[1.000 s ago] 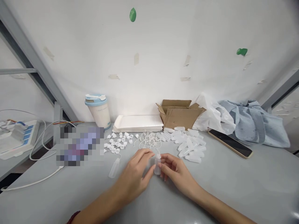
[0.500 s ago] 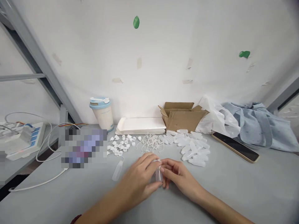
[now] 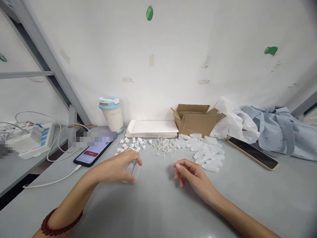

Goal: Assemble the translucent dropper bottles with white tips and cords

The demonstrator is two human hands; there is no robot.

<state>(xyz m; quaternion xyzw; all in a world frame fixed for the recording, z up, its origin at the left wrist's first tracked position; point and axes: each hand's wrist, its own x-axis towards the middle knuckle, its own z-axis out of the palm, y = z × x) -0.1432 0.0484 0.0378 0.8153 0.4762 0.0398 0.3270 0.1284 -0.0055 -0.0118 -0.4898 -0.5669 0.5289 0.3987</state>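
Head view: my left hand pinches a clear bottle end to end, its length pointing toward the table's far edge; my right hand, well off rightward, curls loosely, empty.

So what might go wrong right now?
The left hand has its thumb and fingers curled about a little clear bottle, which could slip or roll. That hand is close to the loose white caps, so a bump might scatter them. The left forearm is near the white cable, so it could tug the charging phone.
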